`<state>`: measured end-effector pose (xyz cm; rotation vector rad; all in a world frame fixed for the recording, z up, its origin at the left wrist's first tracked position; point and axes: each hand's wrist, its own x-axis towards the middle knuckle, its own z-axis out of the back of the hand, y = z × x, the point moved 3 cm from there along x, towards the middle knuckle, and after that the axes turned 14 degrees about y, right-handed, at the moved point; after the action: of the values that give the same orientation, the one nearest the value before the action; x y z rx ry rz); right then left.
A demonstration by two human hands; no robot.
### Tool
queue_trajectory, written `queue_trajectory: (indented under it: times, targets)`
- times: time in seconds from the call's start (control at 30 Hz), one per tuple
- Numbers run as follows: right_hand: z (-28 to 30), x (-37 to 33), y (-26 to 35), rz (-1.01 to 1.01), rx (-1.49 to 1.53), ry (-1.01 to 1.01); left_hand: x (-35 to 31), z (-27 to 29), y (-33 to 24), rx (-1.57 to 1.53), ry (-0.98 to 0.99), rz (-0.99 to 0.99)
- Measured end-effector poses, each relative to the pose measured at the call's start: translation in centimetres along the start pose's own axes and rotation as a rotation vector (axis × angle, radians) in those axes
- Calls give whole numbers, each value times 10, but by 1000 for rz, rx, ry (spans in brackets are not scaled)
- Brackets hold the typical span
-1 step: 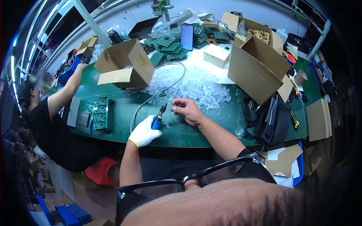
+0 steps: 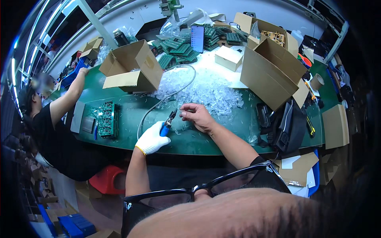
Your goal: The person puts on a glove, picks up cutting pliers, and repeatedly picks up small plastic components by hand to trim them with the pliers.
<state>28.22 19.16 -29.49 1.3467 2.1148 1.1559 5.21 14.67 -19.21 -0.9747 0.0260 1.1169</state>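
My left hand (image 2: 152,139), in a white knit glove with a yellow cuff, is closed round the blue body of air nippers (image 2: 167,126), their dark jaws pointing up and away. A grey hose (image 2: 145,115) runs from beside the glove in a curve over the table. Bare and just right of the jaws, my right hand (image 2: 198,117) has thumb and fingertips pinched together; what sits between them is too small to make out. Beyond both hands spreads a heap of small clear plastic pieces (image 2: 214,96), with loose bits scattered nearer on the green table (image 2: 131,109).
Open cardboard boxes (image 2: 149,67) (image 2: 266,73) flank the heap. Behind it are stacked green circuit boards (image 2: 178,47), a propped phone (image 2: 197,39) and a white box (image 2: 228,58). More boards (image 2: 107,121) lie left. A black bag (image 2: 287,127) lies right. A co-worker (image 2: 59,119) reaches at far left.
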Motion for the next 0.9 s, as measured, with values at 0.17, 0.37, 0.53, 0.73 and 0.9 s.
queue_trajectory:
  times: [0.17,0.37,0.53,0.73,0.9]
  targets:
    - [5,0,0,-5,0,40,3,2,-11,59,87,47]
    - [6,1,-1,18,37,41,3,0,3,27,47,35]
    - [6,1,-3,16,42,72,6,-2,5,34,21,-3]
    - [0,-1,-2,-6,155,70,3,-3,0,21,44,37]
    - [1,-2,-8,-7,226,7,2,-7,-7,43,-10,40]
